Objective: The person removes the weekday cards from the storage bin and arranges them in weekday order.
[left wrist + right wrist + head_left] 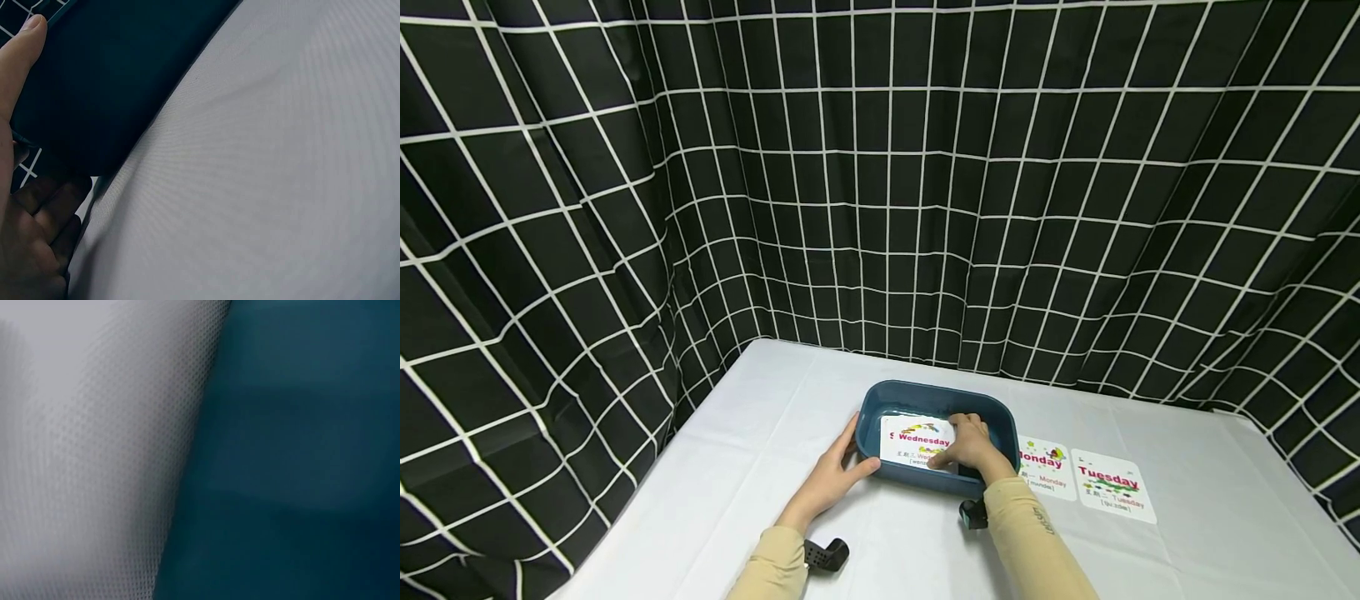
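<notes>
A dark blue plastic basin stands on the table. My left hand holds its left end, thumb at the near rim and fingers along the outside. In the left wrist view the thumb lies at the rim of the basin. Inside, a white card printed "Wednesday" lies face up; a red letter at its left edge suggests another card under it. My right hand reaches into the basin and grips the right end of this card between thumb and fingers. The right wrist view shows only basin wall and cloth.
Right of the basin, a "Monday" card lies partly hidden by the basin and my right arm. Beside it is a "Tuesday" card. A white cloth covers the table; a black curtain with white grid lines hangs behind.
</notes>
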Demonstrator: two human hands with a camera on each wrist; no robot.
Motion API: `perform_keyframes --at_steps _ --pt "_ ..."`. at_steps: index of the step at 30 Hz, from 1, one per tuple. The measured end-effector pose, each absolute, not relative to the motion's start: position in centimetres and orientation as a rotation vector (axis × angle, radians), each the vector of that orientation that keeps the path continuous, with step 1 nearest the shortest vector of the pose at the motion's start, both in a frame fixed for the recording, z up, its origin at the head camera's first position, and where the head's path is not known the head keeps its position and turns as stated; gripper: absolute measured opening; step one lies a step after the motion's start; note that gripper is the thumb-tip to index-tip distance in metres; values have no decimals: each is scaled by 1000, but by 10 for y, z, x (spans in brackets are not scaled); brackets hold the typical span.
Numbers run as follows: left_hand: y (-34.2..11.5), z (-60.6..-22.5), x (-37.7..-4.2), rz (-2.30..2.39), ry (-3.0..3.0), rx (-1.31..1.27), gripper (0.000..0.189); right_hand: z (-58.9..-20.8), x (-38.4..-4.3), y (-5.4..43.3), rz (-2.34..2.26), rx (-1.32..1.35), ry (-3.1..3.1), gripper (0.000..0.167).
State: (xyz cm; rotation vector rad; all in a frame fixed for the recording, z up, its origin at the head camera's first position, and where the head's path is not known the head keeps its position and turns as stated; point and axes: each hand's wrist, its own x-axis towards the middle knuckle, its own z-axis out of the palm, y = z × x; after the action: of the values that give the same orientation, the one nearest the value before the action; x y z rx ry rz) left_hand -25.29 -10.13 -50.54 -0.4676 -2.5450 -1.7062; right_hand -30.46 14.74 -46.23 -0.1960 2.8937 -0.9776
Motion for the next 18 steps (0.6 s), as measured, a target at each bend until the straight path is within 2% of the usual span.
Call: perform_keyframes --at_steps 9,18 --pt "-103 -518 -261 -1715 -2569 -438 84 -466 -306 147 -1034 -167 2931 90" --pt "-103 -519 -261 -1697 -2578 -421 83 -465 -306 143 -1160 -10 2864 95"
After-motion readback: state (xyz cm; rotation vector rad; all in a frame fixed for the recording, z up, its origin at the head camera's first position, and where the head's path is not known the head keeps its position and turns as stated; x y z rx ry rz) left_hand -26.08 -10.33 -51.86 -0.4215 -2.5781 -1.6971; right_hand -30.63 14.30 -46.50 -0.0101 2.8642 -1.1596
